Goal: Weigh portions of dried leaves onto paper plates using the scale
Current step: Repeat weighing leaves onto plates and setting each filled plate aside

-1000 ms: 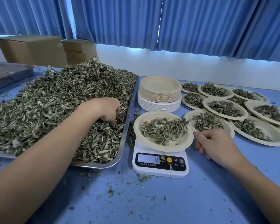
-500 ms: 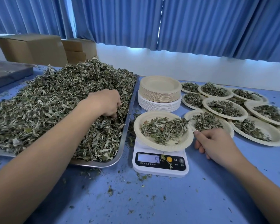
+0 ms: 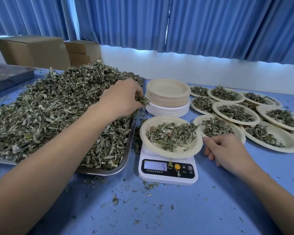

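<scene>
— Hands?
— Left hand [image 3: 124,97] pinches a tuft of dried leaves [image 3: 143,100] over the tray [image 3: 126,160] edge, ten o'clock from the scale [image 3: 168,177]. Right hand [image 3: 227,150], fingers curled, sits at three o'clock of the paper plate [image 3: 153,146] on the scale; gripping or touching, can't tell.
— Handling?
— Probably feather-light, brittle, crumb-shedding. Pinch loosely from above; steady the flimsy plate by its rim.

The left forearm [image 3: 58,158] and right forearm [image 3: 270,192] are bare along their whole visible length; the left hand [image 3: 120,97] and right hand [image 3: 227,151] are likewise uncovered.
</scene>
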Demonstrator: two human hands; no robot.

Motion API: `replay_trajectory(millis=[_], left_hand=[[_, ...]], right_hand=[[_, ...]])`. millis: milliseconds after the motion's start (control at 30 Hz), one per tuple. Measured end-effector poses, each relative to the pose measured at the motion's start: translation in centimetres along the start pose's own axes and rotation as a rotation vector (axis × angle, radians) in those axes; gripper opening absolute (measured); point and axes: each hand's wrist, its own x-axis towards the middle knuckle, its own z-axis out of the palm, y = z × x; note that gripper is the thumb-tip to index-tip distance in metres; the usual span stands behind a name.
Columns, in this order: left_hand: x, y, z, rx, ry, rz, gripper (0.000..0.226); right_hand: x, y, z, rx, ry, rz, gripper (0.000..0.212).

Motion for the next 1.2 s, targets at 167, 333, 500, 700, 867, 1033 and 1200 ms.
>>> replay_trajectory(millis=[167,333,500,700,867,1033,1200], left_hand=[[-0.2,-0.4,-0.2,0.262,-0.075,-0.109,0.027],[-0.1,-1.1,-0.2,0.295,-0.130,-0.134,0.026],[0.1,-0.3,0.1,-0.138,-0.106,0.033,0.009],[-0.3,1.4,1.5,-0.504,-0.052,0.134,0.023],[-1.1,2.2,1.9,-0.582,-0.239,0.163,0.031],[-0.2,1.1,0.9,-0.534,-0.183,0.159,0.012],[1.0,-1.7,0.3,-0.134,-0.224,0.039,0.009]], right_hand=[[0.0,0.0,0.0,0.001,0.003,-0.002,0.048],[0.0,0.0,0.0,0.004,0.002,0.005,0.049],[0.0,-0.1,0.0,-0.006,-0.005,-0.002,0.049],[0.0,-0.1,0.0,-0.011,-0.007,-0.012,0.049],[0.0,0.0,-0.1,-0.019,-0.006,-0.013,0.047],[-0.1,0.0,0.0,-0.012,-0.008,-0.021,0.047],[0.0,0.0,-0.1,-0.010,-0.007,-0.018,0.048]])
